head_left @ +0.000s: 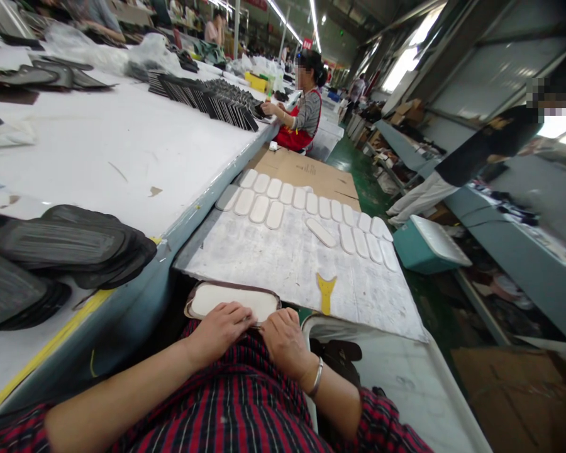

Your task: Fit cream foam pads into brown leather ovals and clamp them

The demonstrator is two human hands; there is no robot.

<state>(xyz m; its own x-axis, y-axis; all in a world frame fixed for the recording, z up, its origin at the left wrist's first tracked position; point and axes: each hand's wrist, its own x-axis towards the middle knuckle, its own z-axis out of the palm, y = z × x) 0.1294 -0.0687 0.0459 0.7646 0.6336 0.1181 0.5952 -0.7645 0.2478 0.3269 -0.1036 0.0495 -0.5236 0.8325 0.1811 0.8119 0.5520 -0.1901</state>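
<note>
Close to my body is a long oval panel (236, 301), white on top with a dark brown border. My left hand (224, 330) lies over its near edge, fingers bent and pressed down on it. At the panel's near right end, the curled fingers of my right hand (285, 340) grip the border. The two hands almost meet, and the fingertips under the edge are hidden. Beyond them, several white oval pieces (321, 232) lie in rows on a pale work board (264, 251). A yellow forked tool (326, 293) rests near the board's front edge.
Stacked black panels (75, 242) lie on the white table (99, 151) to my left. A white bin (405, 371) with dark pieces stands at right. A co-worker in a red apron (304, 119) sits ahead; another person (476, 151) stands right, near a teal box (429, 245).
</note>
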